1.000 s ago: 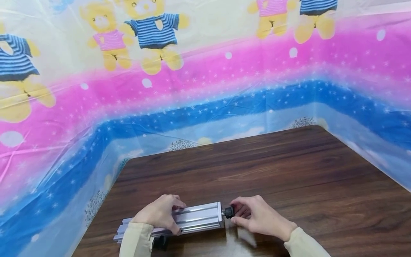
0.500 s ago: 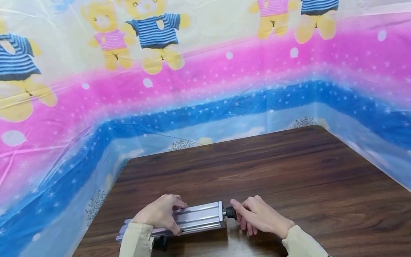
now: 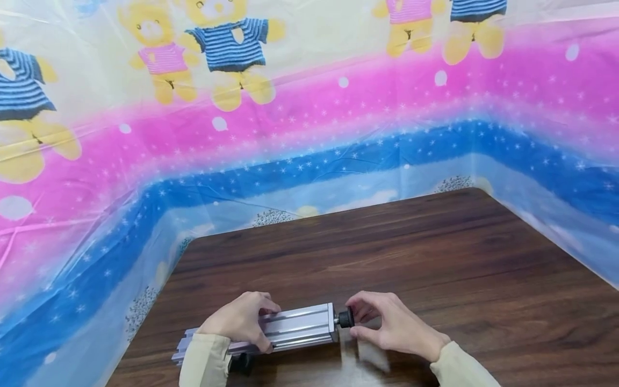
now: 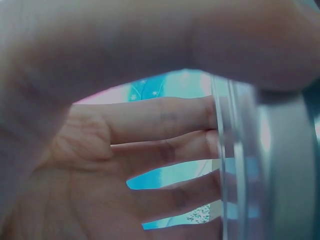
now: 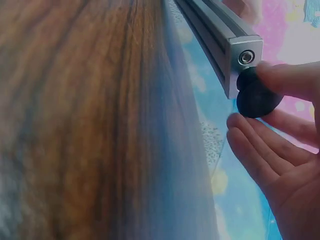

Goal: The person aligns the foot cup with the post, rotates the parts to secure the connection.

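A silver aluminium profile [image 3: 300,322] with grooved sides lies at the table's near side, its capped end pointing right. My left hand [image 3: 244,321] grips it from above, thumb on the near side and fingers over the far side. In the left wrist view the fingers [image 4: 165,117] reach the grooved profile [image 4: 287,165]. A black levelling foot [image 3: 345,318] on a short metal stem sticks out of the capped end. My right hand [image 3: 394,325] pinches this foot between thumb and fingers. In the right wrist view, a threaded hole [image 5: 246,57] shows beside the black foot [image 5: 257,97].
A second black foot [image 3: 240,363] shows beside the left sleeve, under the profile's near side. Farther left, the profile's other grooved end [image 3: 181,346] sticks out past the sleeve. A dark wood table [image 3: 367,252] meets a bear-print curtain [image 3: 309,129] at its back and sides.
The right hand has turned back and forth at the foot: half a second ago its thumb was on top, and now the fingers are above with the thumb below. The left hand stays put.
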{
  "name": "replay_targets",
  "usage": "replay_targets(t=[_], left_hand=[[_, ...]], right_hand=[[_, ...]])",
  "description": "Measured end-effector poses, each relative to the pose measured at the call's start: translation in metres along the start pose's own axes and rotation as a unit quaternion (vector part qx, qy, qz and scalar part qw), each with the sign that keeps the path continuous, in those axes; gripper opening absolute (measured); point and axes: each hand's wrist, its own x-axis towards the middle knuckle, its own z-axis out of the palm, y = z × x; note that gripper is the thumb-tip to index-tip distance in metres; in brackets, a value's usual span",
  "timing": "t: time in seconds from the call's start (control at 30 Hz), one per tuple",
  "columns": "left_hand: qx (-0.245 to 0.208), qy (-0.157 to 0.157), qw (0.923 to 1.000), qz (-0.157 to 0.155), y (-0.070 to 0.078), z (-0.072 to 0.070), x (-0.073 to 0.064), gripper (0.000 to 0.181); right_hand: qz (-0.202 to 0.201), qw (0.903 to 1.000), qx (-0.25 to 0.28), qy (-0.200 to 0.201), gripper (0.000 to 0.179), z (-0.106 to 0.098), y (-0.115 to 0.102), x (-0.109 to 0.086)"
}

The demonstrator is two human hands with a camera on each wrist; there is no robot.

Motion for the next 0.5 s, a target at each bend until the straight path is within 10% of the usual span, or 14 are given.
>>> replay_targets(t=[0.5], left_hand=[[0.004,-0.002,1.0,0.001,0.0001,0.0001,-0.0017,0.06]], right_hand=[[0.13,0.9907,-0.002,-0.039,0.05,0.0023,-0.0037,0.0044]])
